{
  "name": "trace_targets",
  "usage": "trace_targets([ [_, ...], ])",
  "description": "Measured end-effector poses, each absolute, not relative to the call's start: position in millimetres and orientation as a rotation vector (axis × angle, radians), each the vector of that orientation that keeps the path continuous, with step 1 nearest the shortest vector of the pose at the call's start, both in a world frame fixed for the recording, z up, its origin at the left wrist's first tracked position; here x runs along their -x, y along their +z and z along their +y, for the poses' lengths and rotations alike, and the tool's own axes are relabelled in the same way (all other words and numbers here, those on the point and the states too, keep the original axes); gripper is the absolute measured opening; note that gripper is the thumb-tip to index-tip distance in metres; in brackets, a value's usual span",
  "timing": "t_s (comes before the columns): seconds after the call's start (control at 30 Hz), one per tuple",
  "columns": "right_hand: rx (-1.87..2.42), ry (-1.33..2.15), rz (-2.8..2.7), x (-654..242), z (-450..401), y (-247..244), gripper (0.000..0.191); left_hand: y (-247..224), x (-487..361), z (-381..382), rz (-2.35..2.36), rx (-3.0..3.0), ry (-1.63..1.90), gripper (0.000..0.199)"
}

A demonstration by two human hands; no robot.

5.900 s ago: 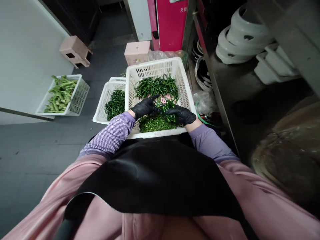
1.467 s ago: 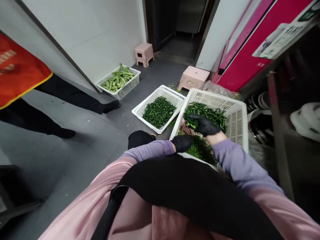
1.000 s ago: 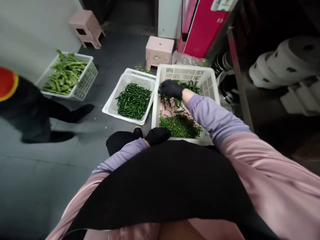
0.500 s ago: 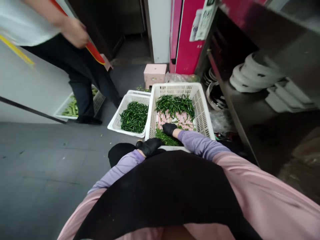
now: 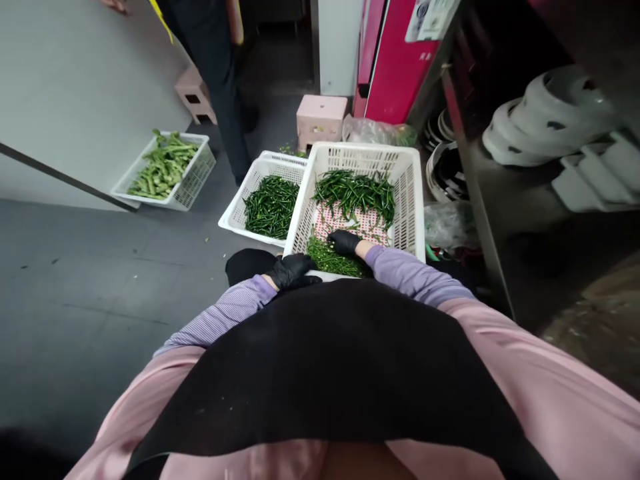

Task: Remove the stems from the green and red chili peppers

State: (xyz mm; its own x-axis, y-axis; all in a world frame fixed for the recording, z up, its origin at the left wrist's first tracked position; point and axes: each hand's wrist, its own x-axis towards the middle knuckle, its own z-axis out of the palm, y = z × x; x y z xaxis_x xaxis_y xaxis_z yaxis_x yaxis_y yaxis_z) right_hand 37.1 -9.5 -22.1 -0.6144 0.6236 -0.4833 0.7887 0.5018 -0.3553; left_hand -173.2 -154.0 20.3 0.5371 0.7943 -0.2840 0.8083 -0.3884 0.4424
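Note:
My right hand [image 5: 344, 242], in a black glove, has its fingers curled into a pile of thin green stems [image 5: 330, 260] at the near end of a large white basket [image 5: 407, 157]. What lies within those fingers is mostly hidden, though stems show at the tips. My left hand [image 5: 293, 272], also black-gloved, is at the basket's near left corner, thumb and fingers on either side of the rim. Long green chilies [image 5: 357, 193] lie heaped at the far end. Between the heaps shows a red-and-white patterned bottom [image 5: 373, 223] with scattered bits.
A second white basket of green chilies [image 5: 270, 207] adjoins on the left. Farther left stands a basket of pale green vegetables [image 5: 163, 170]. A person's leg [image 5: 225, 87] is beyond them. A pink stool [image 5: 321, 117] stands behind; a metal shelf [image 5: 480, 220] with white dishware is right.
The camera view has shifted, so the baskets appear higher. The person at the left has stepped, uncovering the far basket. My right hand stays at the stems; my left stays by the corner.

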Motion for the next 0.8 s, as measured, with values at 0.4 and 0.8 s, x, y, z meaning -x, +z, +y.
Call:
trace_targets([
  [0.4,-1.765,-2.031,2.235,-117.9,1.3,-0.3,0.014,36.3,147.8,-100.0,1.586,-1.329,0.586,0.031],
  [0.8,-1.990,-2.004,2.452,-125.4,-4.9,20.0,0.015,72.5,141.5,-43.2,1.639,-1.088,0.896,0.006],
])
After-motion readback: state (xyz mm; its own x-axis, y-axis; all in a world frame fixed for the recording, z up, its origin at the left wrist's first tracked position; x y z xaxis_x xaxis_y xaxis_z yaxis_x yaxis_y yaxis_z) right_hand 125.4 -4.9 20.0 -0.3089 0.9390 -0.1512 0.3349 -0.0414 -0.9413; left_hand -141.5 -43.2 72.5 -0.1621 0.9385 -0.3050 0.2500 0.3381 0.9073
